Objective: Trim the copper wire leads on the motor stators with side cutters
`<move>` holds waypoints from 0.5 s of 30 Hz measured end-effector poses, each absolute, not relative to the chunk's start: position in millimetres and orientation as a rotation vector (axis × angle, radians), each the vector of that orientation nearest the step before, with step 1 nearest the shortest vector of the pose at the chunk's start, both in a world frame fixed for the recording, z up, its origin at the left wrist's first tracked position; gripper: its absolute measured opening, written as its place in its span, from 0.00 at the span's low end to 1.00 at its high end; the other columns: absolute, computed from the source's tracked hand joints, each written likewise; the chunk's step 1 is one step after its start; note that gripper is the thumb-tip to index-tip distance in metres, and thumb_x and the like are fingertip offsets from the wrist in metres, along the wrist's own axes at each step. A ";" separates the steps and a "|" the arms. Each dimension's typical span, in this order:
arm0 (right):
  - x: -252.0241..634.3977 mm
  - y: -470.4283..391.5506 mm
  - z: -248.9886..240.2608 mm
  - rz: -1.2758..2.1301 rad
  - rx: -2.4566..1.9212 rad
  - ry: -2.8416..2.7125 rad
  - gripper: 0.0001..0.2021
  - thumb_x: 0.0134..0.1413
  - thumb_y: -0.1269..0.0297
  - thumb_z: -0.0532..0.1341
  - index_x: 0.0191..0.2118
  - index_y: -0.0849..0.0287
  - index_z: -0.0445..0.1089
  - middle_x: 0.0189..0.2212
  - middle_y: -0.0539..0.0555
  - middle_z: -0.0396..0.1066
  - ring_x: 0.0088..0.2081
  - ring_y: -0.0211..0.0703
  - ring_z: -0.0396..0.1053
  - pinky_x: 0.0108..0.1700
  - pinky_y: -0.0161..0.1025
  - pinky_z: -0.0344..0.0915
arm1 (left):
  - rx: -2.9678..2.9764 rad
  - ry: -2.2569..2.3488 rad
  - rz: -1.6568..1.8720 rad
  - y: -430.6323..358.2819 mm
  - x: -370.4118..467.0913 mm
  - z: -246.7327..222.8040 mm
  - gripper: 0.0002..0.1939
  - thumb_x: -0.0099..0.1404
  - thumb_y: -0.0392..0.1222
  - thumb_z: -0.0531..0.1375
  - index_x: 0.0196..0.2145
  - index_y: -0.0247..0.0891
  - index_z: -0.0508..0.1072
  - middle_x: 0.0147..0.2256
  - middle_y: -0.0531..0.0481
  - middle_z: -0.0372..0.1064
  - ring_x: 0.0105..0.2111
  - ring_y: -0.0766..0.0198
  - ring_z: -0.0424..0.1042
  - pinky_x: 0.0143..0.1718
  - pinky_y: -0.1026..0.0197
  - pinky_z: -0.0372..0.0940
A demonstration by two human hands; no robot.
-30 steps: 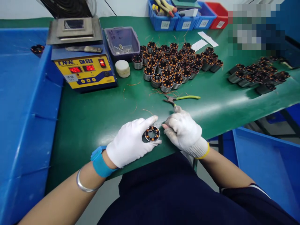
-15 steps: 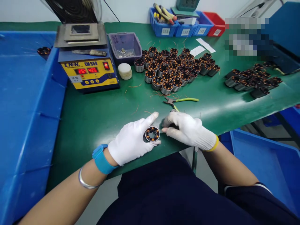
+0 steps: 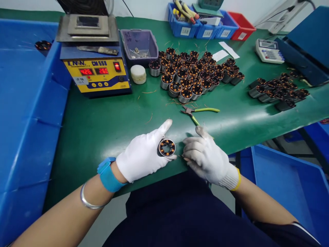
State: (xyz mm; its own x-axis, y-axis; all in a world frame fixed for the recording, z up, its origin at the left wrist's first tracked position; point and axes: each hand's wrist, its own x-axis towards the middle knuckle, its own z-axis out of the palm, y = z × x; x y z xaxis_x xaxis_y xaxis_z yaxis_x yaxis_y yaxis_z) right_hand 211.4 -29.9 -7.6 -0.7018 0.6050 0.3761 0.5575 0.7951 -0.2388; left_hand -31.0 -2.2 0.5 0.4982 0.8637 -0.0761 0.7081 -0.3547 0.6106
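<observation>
Though half-hidden, stator (image 3: 167,154) face-up, axis seemingly upright.

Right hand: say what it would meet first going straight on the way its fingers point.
The right hand would probably first meet the coil ring held in the left hand, though this view leaves their relative heights unclear.

A white calculator (image 3: 269,52) lies near a red bin (image 3: 242,28).

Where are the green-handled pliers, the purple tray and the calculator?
green-handled pliers (image 3: 207,110): head view, on the upper handle
purple tray (image 3: 140,61): head view, on the front wall
calculator (image 3: 267,57): head view, on the casing near its keys
</observation>
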 end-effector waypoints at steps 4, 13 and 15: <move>226.4 -14.9 6.0 0.394 -0.975 -2.632 0.04 0.61 0.65 0.59 0.39 0.59 0.70 0.38 0.57 0.75 0.48 0.53 0.74 0.60 0.63 0.60 | 2.048 1.323 0.322 -2.3 -31.7 0.5 0.54 0.56 0.53 0.67 0.72 0.42 0.43 0.45 0.47 0.78 0.40 0.52 0.79 0.41 0.55 0.70; 157.4 14.0 -1.0 0.602 -1.056 -2.272 0.04 0.57 0.65 0.62 0.36 0.59 0.72 0.41 0.58 0.75 0.47 0.50 0.72 0.59 0.55 0.62 | 1.974 1.364 0.337 -1.0 -32.1 -3.6 0.59 0.57 0.57 0.63 0.72 0.39 0.32 0.45 0.45 0.76 0.37 0.53 0.79 0.40 0.52 0.71; 159.8 8.6 -8.9 0.559 -1.022 -2.230 0.04 0.59 0.70 0.58 0.34 0.58 0.69 0.38 0.57 0.75 0.48 0.49 0.72 0.62 0.57 0.60 | 1.973 1.357 0.309 -0.4 -31.9 -1.5 0.59 0.56 0.58 0.64 0.72 0.40 0.32 0.45 0.46 0.76 0.39 0.53 0.79 0.41 0.53 0.70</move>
State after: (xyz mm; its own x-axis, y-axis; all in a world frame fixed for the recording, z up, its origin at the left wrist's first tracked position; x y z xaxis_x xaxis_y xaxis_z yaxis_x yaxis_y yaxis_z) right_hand 159.8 8.6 -8.9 -0.5120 0.7820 0.3555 0.5219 0.6119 -0.5943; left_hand -31.9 -0.4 -1.5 0.4193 0.8876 -0.1907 0.7172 -0.1950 0.6690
